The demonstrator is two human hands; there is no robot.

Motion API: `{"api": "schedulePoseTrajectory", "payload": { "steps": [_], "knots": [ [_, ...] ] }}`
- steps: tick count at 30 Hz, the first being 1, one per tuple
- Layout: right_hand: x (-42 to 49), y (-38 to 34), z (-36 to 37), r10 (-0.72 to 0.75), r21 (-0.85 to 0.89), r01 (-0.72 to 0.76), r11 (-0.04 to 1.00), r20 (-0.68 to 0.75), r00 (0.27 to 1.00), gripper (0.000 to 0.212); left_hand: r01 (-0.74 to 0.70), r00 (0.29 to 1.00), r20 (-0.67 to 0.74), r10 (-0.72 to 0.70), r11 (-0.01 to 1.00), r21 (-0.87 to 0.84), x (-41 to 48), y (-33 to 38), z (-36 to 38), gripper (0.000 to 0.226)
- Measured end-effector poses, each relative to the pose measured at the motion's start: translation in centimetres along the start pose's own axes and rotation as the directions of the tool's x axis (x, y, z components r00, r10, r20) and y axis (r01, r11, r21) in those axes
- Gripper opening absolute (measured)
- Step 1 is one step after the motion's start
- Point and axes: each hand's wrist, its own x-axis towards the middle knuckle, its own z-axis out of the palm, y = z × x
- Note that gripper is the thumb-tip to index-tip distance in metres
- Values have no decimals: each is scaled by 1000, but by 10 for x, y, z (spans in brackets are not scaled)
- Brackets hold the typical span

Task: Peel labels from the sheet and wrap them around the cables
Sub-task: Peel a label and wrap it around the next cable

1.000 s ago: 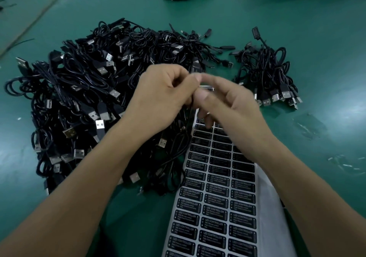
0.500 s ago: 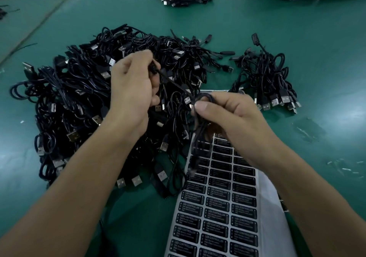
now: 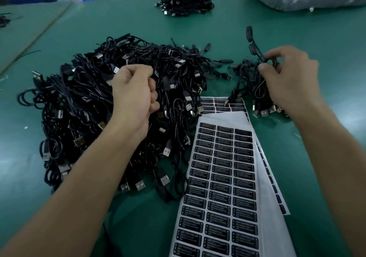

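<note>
between cable piles [image 3: 118, 106], open green table [image 3: 227, 38]

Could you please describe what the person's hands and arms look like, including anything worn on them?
Both forearms are bare, with no sleeves visible. The left hand and right hand wear no gloves, and no watch, bracelet or ring is visible in this view.

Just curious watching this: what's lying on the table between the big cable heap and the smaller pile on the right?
In the head view, the top of the label sheet and a loose cable end from the smaller pile; beyond them, bare green table.
</note>
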Motion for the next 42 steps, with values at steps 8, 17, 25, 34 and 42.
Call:
{"api": "schedulePoseTrajectory", "payload": {
  "steps": [8, 17, 25, 34, 42],
  "knots": [
    [7, -9, 2, 48, -267, -65, 961, -72, 996, 36, 0, 999, -40, 4, 995, 100, 7, -9, 0, 8],
    [-47, -80, 47, -321, -89, 353, 931, 257, 911, 19, -249, 968, 188, 168, 747, 616, 7, -30, -5, 37],
    [-64, -111, 85, -250, -49, 298, 953, 428, 869, 33, -100, 995, 8, 102, 948, 301, 11, -23, -2, 37],
    [-60, -116, 70, -133, 548, -77, 833, 332, 934, 17, 8, 999, -34, -2, 984, 176, 5, -12, 0, 18],
    [-58, -109, 37, -40, 795, -439, 420, 499, 866, 11, -6, 996, 84, -8, 985, 171, -1, -7, -1, 44]
  ]
}}
